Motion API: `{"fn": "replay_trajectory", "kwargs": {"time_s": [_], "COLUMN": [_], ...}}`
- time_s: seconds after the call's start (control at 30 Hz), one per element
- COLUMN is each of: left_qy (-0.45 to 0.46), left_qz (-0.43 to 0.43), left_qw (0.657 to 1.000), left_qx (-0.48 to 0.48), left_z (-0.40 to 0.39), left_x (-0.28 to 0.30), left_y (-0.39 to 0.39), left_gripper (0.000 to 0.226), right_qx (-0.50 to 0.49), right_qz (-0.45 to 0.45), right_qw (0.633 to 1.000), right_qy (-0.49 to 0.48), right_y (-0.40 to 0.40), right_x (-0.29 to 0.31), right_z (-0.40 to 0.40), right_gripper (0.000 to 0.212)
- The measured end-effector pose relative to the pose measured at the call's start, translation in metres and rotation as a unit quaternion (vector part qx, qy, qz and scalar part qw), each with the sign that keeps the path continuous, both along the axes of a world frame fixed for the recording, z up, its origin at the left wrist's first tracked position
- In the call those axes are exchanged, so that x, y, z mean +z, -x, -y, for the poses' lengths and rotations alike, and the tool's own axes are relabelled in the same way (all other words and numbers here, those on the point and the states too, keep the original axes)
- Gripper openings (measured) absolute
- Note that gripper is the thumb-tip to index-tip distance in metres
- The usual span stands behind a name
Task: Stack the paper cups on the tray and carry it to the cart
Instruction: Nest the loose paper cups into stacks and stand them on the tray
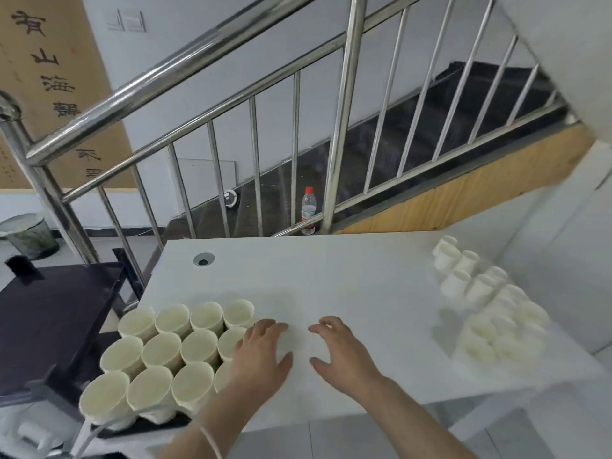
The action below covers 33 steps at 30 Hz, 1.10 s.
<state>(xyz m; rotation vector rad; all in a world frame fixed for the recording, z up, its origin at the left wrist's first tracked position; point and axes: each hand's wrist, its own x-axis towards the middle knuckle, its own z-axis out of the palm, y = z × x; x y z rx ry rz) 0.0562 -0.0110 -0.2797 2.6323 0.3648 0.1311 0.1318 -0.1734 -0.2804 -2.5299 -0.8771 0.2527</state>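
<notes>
Several white paper cups [162, 352] stand upside down, packed in rows at the near left corner of the white table [347, 276]. My left hand [261, 356] lies flat beside them, fingers spread, its edge against the nearest cups. My right hand [341, 349] hovers just right of it, fingers loosely curved and holding nothing. A second group of upside-down paper cups [486, 299] stands along the table's right edge. I cannot make out a tray under the left cups.
A black cart [56, 313] stands left of the table, lower than its top. A steel stair railing [344, 127] runs behind the table, with a water bottle [308, 210] on the steps. A bin [29, 236] sits far left.
</notes>
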Motion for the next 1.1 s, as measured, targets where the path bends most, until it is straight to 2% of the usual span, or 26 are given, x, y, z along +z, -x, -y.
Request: {"fn": "replay_trajectory", "kwargs": {"time_s": [0.27,0.47,0.77,1.1], "left_qy": [-0.005,0.001,0.023,0.058], "left_qz": [-0.014,-0.01,-0.015,-0.024], "left_qw": [0.996,0.988,0.981,0.983], "left_qx": [-0.088,-0.153,-0.19,-0.172], "left_z": [0.136,0.207,0.261,0.282], "left_x": [-0.001,0.003,-0.011,-0.029], "left_y": [-0.056,-0.101,-0.181,-0.287], "left_gripper": [0.05,0.05,0.05,0.052], "right_qx": [-0.093,-0.183,-0.243,-0.236], "right_qz": [0.003,-0.006,-0.018,-0.022], "right_qw": [0.996,0.983,0.969,0.967], "right_qy": [0.007,0.014,0.03,0.088], "right_y": [-0.032,-0.054,-0.118,-0.234], "right_x": [-0.005,-0.011,-0.015,-0.017], "right_z": [0.149,0.231,0.296,0.316], "right_gripper": [0.054,0.053,0.053,0.053]}}
